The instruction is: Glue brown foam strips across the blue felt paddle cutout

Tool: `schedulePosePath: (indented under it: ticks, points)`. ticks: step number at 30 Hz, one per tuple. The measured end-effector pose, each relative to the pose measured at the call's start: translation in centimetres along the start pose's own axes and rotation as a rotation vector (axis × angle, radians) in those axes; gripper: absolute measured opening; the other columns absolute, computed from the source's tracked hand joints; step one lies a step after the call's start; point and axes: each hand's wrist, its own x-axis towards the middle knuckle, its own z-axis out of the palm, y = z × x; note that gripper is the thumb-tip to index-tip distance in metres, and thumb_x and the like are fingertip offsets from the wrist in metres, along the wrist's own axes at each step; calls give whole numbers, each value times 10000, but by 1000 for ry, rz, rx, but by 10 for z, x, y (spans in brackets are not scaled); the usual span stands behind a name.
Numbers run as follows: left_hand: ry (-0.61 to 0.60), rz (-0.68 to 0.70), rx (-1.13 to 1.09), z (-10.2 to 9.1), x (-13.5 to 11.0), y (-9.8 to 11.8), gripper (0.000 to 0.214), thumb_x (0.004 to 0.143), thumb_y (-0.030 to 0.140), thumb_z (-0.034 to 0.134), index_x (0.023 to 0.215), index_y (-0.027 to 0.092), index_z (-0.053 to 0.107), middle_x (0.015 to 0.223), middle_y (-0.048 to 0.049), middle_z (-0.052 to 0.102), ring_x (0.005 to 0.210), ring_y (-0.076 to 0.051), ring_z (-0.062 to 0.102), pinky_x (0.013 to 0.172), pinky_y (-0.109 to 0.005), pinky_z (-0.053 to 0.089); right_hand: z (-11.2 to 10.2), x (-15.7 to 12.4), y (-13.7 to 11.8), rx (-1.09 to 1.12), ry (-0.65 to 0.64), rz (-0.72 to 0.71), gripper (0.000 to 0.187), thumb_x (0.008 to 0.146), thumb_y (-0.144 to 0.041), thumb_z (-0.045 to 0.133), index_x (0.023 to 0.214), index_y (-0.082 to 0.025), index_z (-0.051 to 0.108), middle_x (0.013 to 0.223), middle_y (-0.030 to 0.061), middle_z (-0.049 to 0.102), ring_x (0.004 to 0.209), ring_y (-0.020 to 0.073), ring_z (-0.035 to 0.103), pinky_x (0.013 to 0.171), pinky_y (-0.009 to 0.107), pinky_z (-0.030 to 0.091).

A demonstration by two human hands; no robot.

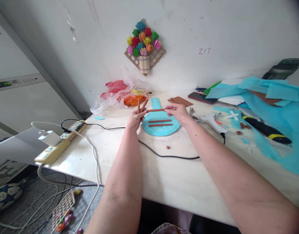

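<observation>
Brown and slim, a strip [156, 110] spans the gap between the hands, over the blue disc [161, 130], its ends pinched by the left hand [136, 119] and right hand [178, 112]. The left also clasps upright sticks [139, 106]; two flat lengths [160, 125] lie on the disc.

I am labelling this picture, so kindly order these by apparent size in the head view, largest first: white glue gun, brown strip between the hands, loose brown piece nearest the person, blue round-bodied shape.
1. Blue shape
2. White glue gun
3. Held brown strip, ends partly hidden
4. Loose brown piece
</observation>
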Motion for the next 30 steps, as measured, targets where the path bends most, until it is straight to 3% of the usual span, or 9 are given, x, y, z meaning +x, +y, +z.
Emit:
schedulePosePath:
  ticks: [11, 15, 19, 22, 30]
  points:
    - [16, -40, 71, -2, 2, -4, 341, 574, 336, 711, 783, 88, 605, 763, -89, 663, 360, -35, 456, 303, -181, 202, -5, -2, 3, -11, 22, 35, 196, 528, -217, 717, 684, -140, 624, 535, -25, 572, 451, 68, 490, 480, 222, 438]
    - [71, -21, 66, -3, 2, -3, 311, 602, 333, 681, 781, 113, 553, 674, -53, 647, 346, -32, 429, 310, -169, 193, -7, -2, 4, -12, 30, 36, 205, 515, -229, 721, 675, -140, 629, 551, -17, 582, 469, 72, 496, 485, 225, 438]
    - [130, -16, 88, -2, 2, -1, 247, 640, 328, 638, 748, 137, 525, 435, 57, 471, 290, -7, 269, 318, -161, 113, -7, -2, 5, -16, 36, 41, 205, 507, -231, 725, 666, -147, 627, 551, -15, 584, 474, 79, 501, 499, 238, 446]
    - [139, -26, 94, -3, 4, -1, 247, 671, 357, 595, 756, 129, 550, 366, 85, 347, 291, -15, 223, 331, -170, 95, -7, -1, 6, -15, 42, 28, 197, 510, -227, 726, 659, -149, 623, 549, -15, 581, 489, 83, 504, 511, 240, 445]
    - [168, -28, 107, -1, 5, -1, 335, 647, 417, 601, 793, 117, 581, 374, 94, 282, 316, -21, 196, 355, -183, 83, -11, 0, 11, -55, 24, -44, 189, 549, -257, 702, 686, -147, 634, 565, -10, 578, 519, 90, 503, 505, 233, 413]
